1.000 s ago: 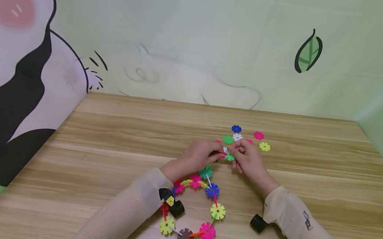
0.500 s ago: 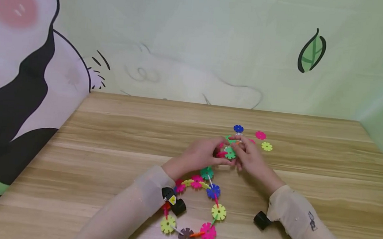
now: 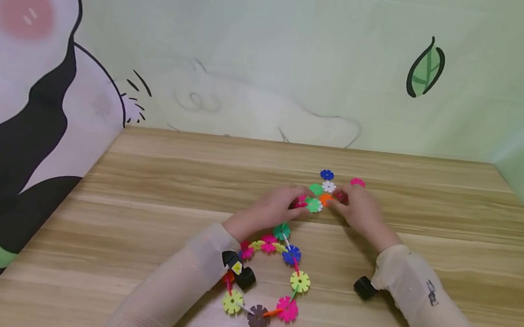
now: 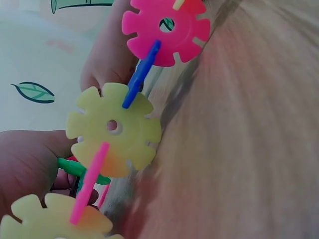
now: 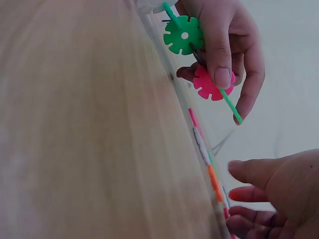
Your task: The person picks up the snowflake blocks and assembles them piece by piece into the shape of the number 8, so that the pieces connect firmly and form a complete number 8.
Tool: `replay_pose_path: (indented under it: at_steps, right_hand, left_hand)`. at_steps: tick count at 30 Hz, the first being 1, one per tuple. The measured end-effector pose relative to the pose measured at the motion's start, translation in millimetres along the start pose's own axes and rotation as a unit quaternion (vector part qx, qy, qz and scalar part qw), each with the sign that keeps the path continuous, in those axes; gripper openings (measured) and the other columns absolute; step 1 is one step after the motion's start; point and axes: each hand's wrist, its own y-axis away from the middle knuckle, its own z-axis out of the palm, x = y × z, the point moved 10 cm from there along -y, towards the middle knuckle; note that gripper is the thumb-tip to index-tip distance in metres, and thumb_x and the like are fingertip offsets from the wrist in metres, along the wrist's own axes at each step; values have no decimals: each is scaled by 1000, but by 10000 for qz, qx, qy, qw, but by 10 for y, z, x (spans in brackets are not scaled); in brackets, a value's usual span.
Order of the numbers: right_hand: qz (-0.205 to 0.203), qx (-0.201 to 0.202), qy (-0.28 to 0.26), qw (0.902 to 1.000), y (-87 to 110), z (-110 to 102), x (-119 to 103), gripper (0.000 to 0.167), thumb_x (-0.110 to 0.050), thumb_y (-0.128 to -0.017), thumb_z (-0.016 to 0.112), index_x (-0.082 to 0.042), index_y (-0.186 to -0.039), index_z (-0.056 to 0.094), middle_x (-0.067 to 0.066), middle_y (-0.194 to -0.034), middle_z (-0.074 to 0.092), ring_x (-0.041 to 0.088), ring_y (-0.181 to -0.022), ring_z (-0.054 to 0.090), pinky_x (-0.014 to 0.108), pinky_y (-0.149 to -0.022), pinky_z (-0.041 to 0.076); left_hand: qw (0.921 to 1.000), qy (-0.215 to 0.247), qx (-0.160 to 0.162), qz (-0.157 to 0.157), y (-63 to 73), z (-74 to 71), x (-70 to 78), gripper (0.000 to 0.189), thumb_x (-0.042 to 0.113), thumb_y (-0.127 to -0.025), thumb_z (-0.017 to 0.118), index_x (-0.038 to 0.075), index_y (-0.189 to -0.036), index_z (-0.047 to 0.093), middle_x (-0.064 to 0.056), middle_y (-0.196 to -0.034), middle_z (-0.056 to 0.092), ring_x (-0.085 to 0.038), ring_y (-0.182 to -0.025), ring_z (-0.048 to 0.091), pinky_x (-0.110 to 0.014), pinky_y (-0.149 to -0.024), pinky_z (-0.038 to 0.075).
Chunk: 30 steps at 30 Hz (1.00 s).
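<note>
My left hand (image 3: 277, 207) pinches a pink flower-shaped disc (image 5: 204, 84), clearest in the right wrist view. A green disc (image 3: 313, 205) stands slotted into its edge. My right hand (image 3: 364, 210) hovers low over the loose discs to the right, thumb and fingers apart, nothing visibly gripped; a pink disc (image 3: 341, 195) shows by its fingers, and I cannot tell whether they touch. A chain of interlocked discs, with a yellow disc (image 3: 300, 282) and a brown disc (image 3: 259, 318) in it, lies curved toward me, partly hidden by my left forearm.
Loose discs lie flat beyond the hands: a blue disc (image 3: 327, 174), a white disc (image 3: 328, 186), an orange disc (image 3: 326, 200) and another pink disc (image 3: 357, 182). The wooden table (image 3: 175, 178) ends at a printed backdrop (image 3: 250, 58).
The right hand has let go of the green disc and moved right to the loose discs, covering the loose yellow one. The left hand keeps its pinch, with the green disc joined there.
</note>
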Motion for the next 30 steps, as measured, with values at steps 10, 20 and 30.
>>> replay_pose_path:
  at_steps: [10,20,30]
  right_hand:
    - [4,-143,-455,9989,-64,126,39,28,-16,-89,68,5,-106,60,20,-101,63,32,-92,57,46,-88,49]
    - [-514,169,-649,9964,108,-3,-102,8,-9,-91,64,-3,-91,58,9,-81,58,20,-74,50,26,-66,41]
    - [-1023,265,279,9940,313,1,-315,11,-11,-93,58,-8,-83,61,2,-68,56,15,-63,46,29,-60,41]
  left_hand:
    - [10000,62,28,-53,16,-11,-36,41,31,-92,64,20,-131,56,0,-83,55,-13,-72,47,-22,-62,36]
    - [9998,17,9,-179,-6,-8,-39,38,30,-91,66,18,-126,57,0,-104,67,-13,-85,58,-23,-74,48]
    - [9998,64,-81,-145,-25,6,-13,39,28,-91,66,15,-127,57,-1,-113,68,-14,-98,63,-27,-86,51]
